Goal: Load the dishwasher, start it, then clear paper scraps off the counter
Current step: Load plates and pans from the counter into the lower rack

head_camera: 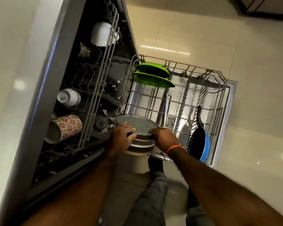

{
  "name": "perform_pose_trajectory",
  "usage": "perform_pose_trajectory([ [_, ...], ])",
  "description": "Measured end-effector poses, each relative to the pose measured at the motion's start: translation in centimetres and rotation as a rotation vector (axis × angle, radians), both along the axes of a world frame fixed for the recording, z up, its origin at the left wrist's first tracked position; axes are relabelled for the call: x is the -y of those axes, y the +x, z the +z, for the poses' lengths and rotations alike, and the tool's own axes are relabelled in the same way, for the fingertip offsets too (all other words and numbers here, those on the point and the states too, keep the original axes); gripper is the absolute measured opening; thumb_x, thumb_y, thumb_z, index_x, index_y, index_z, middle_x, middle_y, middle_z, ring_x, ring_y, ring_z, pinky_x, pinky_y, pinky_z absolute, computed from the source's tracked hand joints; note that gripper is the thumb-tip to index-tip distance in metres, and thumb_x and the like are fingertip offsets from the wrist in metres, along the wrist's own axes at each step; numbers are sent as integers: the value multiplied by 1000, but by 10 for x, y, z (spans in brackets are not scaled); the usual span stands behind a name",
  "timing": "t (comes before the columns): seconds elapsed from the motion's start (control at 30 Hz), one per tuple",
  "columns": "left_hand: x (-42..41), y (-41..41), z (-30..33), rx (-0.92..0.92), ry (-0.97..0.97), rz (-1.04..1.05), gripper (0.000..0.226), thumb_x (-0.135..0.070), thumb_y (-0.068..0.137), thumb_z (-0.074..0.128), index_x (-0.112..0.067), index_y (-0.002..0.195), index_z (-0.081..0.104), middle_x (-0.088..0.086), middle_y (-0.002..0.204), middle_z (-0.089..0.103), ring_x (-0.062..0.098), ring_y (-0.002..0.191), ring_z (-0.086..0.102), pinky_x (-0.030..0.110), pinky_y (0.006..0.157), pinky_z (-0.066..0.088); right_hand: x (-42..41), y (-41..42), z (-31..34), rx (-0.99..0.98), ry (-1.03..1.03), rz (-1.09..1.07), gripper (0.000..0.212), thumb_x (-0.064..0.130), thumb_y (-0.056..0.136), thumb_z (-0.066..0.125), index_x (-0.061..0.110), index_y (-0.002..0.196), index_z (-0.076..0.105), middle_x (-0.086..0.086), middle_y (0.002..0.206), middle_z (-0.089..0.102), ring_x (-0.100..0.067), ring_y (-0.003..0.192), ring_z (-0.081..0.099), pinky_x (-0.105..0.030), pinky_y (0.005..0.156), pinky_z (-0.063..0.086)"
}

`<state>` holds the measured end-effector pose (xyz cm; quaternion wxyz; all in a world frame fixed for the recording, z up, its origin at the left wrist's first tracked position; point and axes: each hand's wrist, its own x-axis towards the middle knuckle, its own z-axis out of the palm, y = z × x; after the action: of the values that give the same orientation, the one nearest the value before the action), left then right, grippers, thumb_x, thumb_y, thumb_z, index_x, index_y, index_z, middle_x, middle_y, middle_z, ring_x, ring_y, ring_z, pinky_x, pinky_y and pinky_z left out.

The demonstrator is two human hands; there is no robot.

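Head view looks down at an open dishwasher with its lower rack pulled out over the dropped door. Both hands meet at the near left corner of that rack, on a stack of round plates topped by a grey speckled plate. The left hand curls its fingers over the left rim of the stack, thumb side wrapped around the edge. The right hand grips the right rim, fingertips hooked over the speckled top; an orange wristband sits on that wrist. The stack seems to rest on or just above the rack's front wires, though the hands hide the contact.

Two green plates stand tilted in the tines at the far left of the lower rack. A dark pan with a blue outside leans on its edge at the rack's near right side, handle pointing away.

The upper rack (still inside the machine) holds a white bowl at the far end, a steel tumbler beside it, a white cup lying bottom-out, and a mug with red flowers on its side nearest the camera. Small crumpled paper scraps lie scattered on the dark floor of the tub between the two racks. Below the arms, grey trousers show against the pale tiled floor.
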<state>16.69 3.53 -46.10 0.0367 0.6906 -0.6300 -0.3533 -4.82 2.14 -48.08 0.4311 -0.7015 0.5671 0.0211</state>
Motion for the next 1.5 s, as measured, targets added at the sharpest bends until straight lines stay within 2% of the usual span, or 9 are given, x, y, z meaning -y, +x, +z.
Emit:
perform_pose_trajectory([
  [0.2, 7, -8, 4, 35, 84, -18, 40, -17, 86, 76, -16, 126, 69, 3, 137, 64, 25, 140, 44, 41, 118, 33, 2, 0, 7, -30, 39, -25, 44, 8, 90, 60, 23, 131, 64, -7, 126, 69, -27, 112, 66, -39, 100, 52],
  [0.37, 6, -11, 36, 67, 86, 31, 42, -24, 90, 70, -20, 132, 64, 3, 139, 59, 22, 137, 44, 37, 113, 36, 0, 0, 46, -51, 12, 36, 47, 6, 92, 56, 23, 135, 61, -6, 131, 66, -27, 116, 63, -36, 99, 51],
  [0.6, -16, -21, 131, 45, 76, 50, 43, -29, 92, 67, -22, 134, 60, 2, 135, 60, 21, 125, 55, 40, 105, 47, -11, -9, 145, -83, -53, 123, 44, 12, 91, 57, 23, 133, 62, -7, 124, 68, -29, 111, 65, -39, 94, 55],
  [0.73, -54, -29, 199, 19, 34, 126, 41, -26, 92, 66, -17, 132, 62, 0, 134, 60, 17, 120, 58, 32, 102, 47, -26, -8, 207, -123, -123, 224, 48, 21, 89, 53, 29, 136, 58, -6, 128, 66, -28, 110, 64, -40, 94, 55],
  [0.87, -112, -33, 273, 40, -59, 190, 40, -32, 90, 65, -21, 128, 66, 0, 129, 67, 17, 119, 62, 34, 104, 48, -57, 0, 292, -67, -235, 366, 44, 27, 92, 49, 24, 134, 61, -7, 131, 65, -29, 114, 62, -41, 98, 52],
  [1.0, -183, -34, 342, 39, -135, 339, 30, -29, 92, 67, -22, 121, 71, -2, 117, 72, 18, 108, 66, 20, 88, 42, -99, 19, 355, 50, -348, 565, 54, 50, 88, 31, 30, 125, 65, -6, 118, 71, -31, 106, 65, -43, 88, 54],
  [1.1, -241, -26, 387, 40, -201, 447, 28, -28, 92, 67, -22, 120, 71, -3, 116, 72, 15, 105, 65, 20, 88, 43, -134, 43, 387, 77, -408, 697, 38, 39, 93, 46, 30, 126, 63, -7, 114, 72, -32, 102, 67, -44, 83, 55],
  [1.3, -365, 2, 448, 107, -262, 687, 32, -24, 94, 65, -14, 125, 68, 1, 124, 70, 21, 115, 64, 33, 104, 46, -214, 104, 434, 176, -468, 930, 41, 32, 89, 48, 32, 126, 64, -5, 117, 72, -31, 104, 67, -45, 87, 55],
  [1.5, -514, 42, 463, 120, -273, 1017, 40, -27, 91, 71, -20, 129, 64, 2, 119, 72, 18, 102, 69, 30, 92, 53, -317, 190, 476, 335, -560, 1167, 37, 23, 92, 55, 26, 128, 65, -1, 124, 69, -24, 112, 63, -36, 94, 50],
])
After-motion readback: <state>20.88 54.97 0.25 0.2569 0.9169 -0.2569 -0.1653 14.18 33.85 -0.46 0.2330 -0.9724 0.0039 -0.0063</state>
